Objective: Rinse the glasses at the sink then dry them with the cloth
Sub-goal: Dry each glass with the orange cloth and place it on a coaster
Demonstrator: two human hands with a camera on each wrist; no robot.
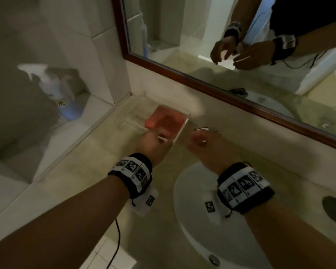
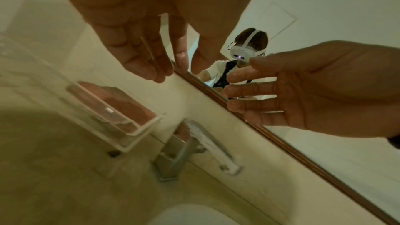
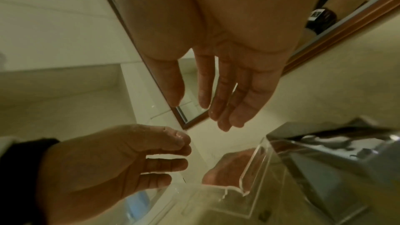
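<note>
A clear acrylic tray (image 1: 179, 131) stands on the counter by the wall, with a pink cloth (image 1: 167, 118) folded in its right half. Blurred clear glass shapes (image 1: 127, 122) lie in its left half. My left hand (image 1: 155, 137) hovers over the tray's near edge, with straight, wet fingers (image 2: 151, 64) that hold nothing. My right hand (image 1: 198, 139) is just right of the tray, in front of the tap (image 1: 201, 129), also spread and empty. In the right wrist view its fingers (image 3: 218, 95) hang above the cloth (image 3: 227, 165).
The white sink (image 1: 184, 193) lies under my right forearm, its drain (image 1: 213, 259) near the bottom edge. A framed mirror (image 1: 182, 76) runs along the wall behind. A spray bottle (image 1: 66, 101) stands on the left ledge. Two dark round things (image 1: 334, 208) sit at the right.
</note>
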